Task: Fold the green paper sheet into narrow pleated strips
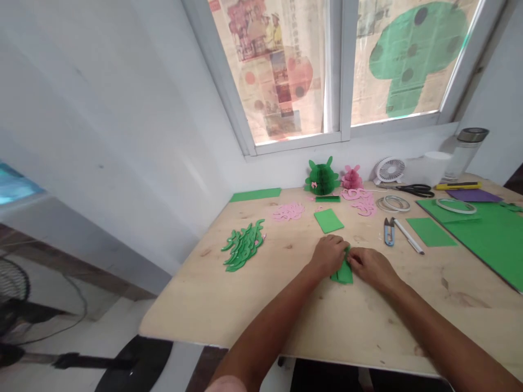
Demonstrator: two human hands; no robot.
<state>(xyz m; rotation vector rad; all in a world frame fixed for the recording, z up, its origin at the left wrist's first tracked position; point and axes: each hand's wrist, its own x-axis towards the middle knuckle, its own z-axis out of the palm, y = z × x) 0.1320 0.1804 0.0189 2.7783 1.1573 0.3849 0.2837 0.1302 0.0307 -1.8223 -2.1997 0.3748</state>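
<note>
Both hands meet over a small piece of folded green paper near the middle of the table. My left hand is closed on its left side, with the fingers curled over the top. My right hand pinches its upper right edge between thumb and fingers. The fingertips hide the paper's upper part; its lower end shows layers. Just beyond the hands lies a flat green paper rectangle. Farther back stand a green honeycomb paper figure and a smaller pink one.
Green paper cutouts and pink cutouts lie to the left. On the right are blue thread snips, a white pen, tape rolls, black scissors and a large green sheet. A small fan stands by the wall.
</note>
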